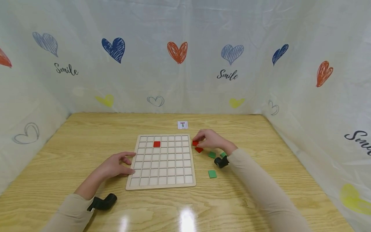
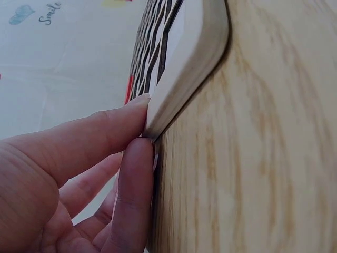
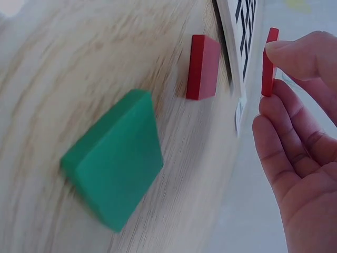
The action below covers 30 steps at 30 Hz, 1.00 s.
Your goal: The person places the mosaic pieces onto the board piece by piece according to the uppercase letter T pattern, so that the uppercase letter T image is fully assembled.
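In the head view my right hand (image 1: 211,139) is just off the board's upper right edge. Its thumb and a finger pinch a red square tile (image 3: 268,63), held on edge above the table in the right wrist view. A second red tile (image 1: 199,150) lies on the table below that hand. At the left edge of the wooden grid board (image 1: 192,185), my left hand (image 1: 114,166) rests its thumb and a finger against the rim, other fingers bent behind. One red tile (image 1: 156,144) sits in a square of the board's second row.
Green tiles (image 1: 212,174) lie scattered right of the board, some by the right wrist. A small printed pattern card (image 1: 182,125) lies beyond the board. Black wrist cameras (image 1: 104,202) hang at both cuffs. A heart-printed curtain (image 1: 191,83) walls in the wooden table (image 1: 246,193).
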Tool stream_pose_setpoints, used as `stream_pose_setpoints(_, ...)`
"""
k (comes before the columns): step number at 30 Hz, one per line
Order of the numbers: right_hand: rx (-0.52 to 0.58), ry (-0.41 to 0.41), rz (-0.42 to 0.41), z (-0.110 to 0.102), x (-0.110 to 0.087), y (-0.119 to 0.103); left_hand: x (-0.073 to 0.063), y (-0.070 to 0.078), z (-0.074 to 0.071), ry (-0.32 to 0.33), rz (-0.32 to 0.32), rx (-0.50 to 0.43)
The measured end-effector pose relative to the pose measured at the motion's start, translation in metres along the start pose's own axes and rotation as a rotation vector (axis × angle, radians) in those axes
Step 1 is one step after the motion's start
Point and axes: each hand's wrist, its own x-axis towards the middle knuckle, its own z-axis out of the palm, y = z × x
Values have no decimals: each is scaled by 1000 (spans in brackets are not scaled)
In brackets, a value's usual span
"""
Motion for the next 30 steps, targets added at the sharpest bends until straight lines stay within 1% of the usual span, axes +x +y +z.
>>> stream_pose_setpoints(7,21,-12,1,6,10,-6,-1,1,-1,-7,10,-5)
stream_pose_setpoints(11,7,-15,3,9,17,-8,-1,0,0,0,-2,-2)
stream_pose_setpoints(18,10,-34,-31,14,27,-12,1,-1,1,9,-18,5)
stream_pose_setpoints(23,29,-62,-10,19,34,-17,0,-1,1,10,-31,-4)
stream_pose_setpoints(30,23,-72,-30,25,43,-22,1,0,1,12,-33,0)
